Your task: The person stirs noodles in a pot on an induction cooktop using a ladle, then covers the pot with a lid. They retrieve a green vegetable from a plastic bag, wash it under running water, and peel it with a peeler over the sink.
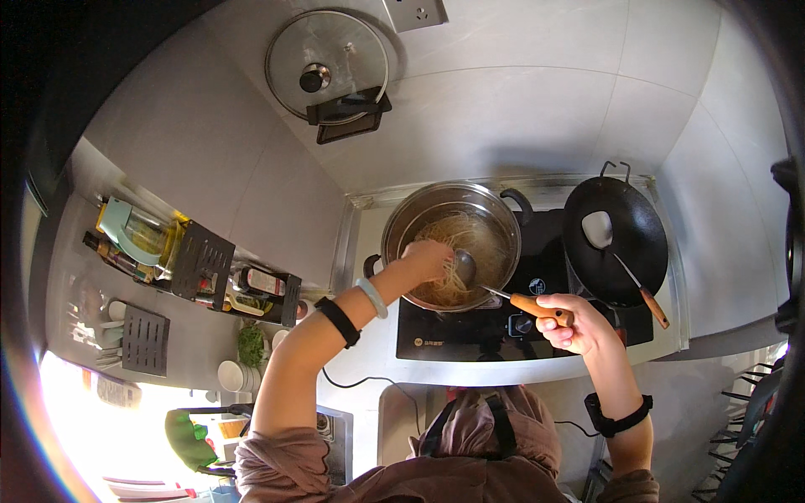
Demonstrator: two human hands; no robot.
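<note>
A stainless steel pot (503, 251) with black handles stands on the black cooktop (434, 336), holding thin noodles (462, 229) in liquid. Over the pot's left part, my left hand (429, 259) reaches down with its fingertips at the noodles, beside the bowl of a metal ladle (465, 267). Whether the left fingers pinch any noodles is hard to tell. My right hand (569, 324) grips the ladle's wooden handle in front of the pot; the ladle's bowl lies inside the pot.
On the right, a black wok (585, 270) holds a spatula (597, 229) with a wooden handle. A glass lid (339, 56) hangs on the back wall in a black holder. Black racks (201, 264) with bottles are on the left, near stacked white cups (236, 376). A black cable (371, 379) crosses the front counter.
</note>
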